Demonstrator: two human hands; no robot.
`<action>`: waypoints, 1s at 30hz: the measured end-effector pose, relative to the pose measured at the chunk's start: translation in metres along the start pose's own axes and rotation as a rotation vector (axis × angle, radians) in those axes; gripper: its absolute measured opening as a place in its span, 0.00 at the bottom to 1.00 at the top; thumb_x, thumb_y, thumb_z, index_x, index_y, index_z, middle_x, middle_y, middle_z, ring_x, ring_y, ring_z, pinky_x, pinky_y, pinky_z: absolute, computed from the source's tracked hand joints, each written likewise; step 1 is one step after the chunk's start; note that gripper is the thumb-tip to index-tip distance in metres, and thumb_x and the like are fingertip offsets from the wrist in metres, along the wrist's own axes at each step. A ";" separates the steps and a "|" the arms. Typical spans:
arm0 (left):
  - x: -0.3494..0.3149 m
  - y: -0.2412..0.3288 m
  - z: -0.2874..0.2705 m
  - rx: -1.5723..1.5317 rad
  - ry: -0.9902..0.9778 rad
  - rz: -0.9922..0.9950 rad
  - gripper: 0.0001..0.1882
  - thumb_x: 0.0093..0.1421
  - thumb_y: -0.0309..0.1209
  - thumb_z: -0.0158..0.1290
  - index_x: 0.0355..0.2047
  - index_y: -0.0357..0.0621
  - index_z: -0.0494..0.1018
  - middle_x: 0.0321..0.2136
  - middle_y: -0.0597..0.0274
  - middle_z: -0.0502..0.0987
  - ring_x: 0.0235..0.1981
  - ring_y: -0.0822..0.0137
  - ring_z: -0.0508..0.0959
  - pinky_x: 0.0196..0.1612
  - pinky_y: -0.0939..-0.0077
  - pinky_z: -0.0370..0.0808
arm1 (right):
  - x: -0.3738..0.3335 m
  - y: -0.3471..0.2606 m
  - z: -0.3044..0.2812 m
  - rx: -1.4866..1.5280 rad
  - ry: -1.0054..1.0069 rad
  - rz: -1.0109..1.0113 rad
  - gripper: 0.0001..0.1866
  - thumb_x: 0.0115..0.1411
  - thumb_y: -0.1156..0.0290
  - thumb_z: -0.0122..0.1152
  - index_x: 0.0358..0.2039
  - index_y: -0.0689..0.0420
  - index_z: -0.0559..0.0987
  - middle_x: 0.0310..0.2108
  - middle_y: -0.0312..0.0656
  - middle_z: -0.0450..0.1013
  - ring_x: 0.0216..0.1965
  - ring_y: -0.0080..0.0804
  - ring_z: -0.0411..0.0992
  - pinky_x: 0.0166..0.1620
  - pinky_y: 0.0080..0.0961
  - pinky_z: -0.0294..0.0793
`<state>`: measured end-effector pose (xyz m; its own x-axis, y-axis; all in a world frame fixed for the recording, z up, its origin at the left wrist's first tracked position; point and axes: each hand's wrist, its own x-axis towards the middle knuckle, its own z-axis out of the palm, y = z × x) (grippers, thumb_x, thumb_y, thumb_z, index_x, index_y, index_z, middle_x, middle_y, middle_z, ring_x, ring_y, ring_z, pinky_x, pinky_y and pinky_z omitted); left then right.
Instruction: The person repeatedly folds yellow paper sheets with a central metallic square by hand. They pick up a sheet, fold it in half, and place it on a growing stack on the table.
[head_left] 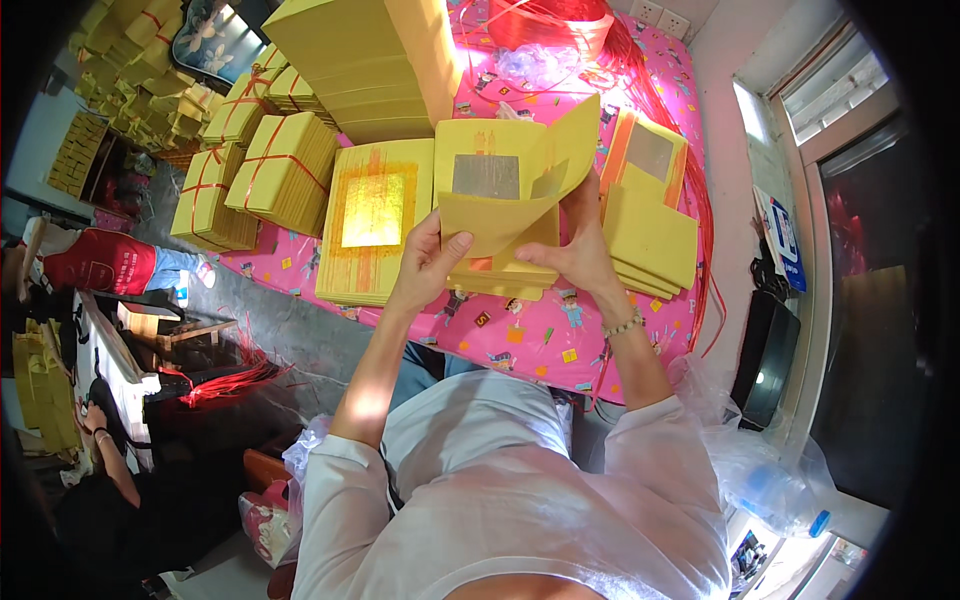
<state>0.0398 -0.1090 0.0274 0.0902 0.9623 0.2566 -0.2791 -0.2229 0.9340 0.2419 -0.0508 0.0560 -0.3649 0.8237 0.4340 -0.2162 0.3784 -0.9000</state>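
Note:
Both of my hands are on a curved yellow paper sheet (490, 220), which is lifted and bent over a yellow paper stack (535, 137). My left hand (430, 262) pinches the sheet's near left corner, thumb on top. My right hand (582, 248) grips its right side, thumb pointing inward, fingers partly hidden behind the paper. Behind the bent sheet, a silver square shows on the stack's top. To the left lies a stack with a gold foil square (372, 212). Plain yellow sheets (652, 240) lie on the right, in front of a stack with a silver square (650, 155).
Bundles (282, 165) tied with red string and a tall yellow stack (350, 65) stand at the back left. Red strands (640, 75) hang beside a red basket (555, 25) on the pink tablecloth (535, 335). Other people (110, 260) are at left; a window is at right.

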 end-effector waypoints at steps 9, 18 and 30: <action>0.013 0.000 0.001 0.435 0.011 0.158 0.21 0.62 0.27 0.53 0.55 0.35 0.65 0.50 0.56 0.71 0.53 0.65 0.70 0.56 0.71 0.66 | -0.012 -0.018 0.008 -0.056 0.048 0.197 0.36 0.46 0.72 0.74 0.56 0.60 0.68 0.50 0.43 0.71 0.51 0.31 0.71 0.52 0.29 0.73; 0.016 -0.001 0.022 0.483 0.211 0.268 0.29 0.59 0.27 0.57 0.58 0.37 0.60 0.51 0.53 0.70 0.54 0.62 0.70 0.56 0.69 0.66 | -0.010 -0.027 0.004 -0.205 -0.055 0.152 0.25 0.52 0.74 0.69 0.50 0.63 0.72 0.46 0.41 0.74 0.46 0.25 0.73 0.48 0.26 0.74; 0.009 -0.019 0.039 0.197 0.181 0.129 0.15 0.66 0.27 0.49 0.51 0.36 0.64 0.38 0.57 0.75 0.42 0.71 0.74 0.45 0.76 0.71 | -0.026 0.008 0.012 -0.007 0.210 0.205 0.25 0.54 0.79 0.67 0.51 0.62 0.69 0.46 0.40 0.75 0.46 0.24 0.73 0.48 0.23 0.74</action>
<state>0.0837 -0.1019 0.0214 -0.1106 0.9324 0.3440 -0.0842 -0.3537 0.9316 0.2385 -0.0743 0.0381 -0.2047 0.9523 0.2263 -0.1510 0.1977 -0.9686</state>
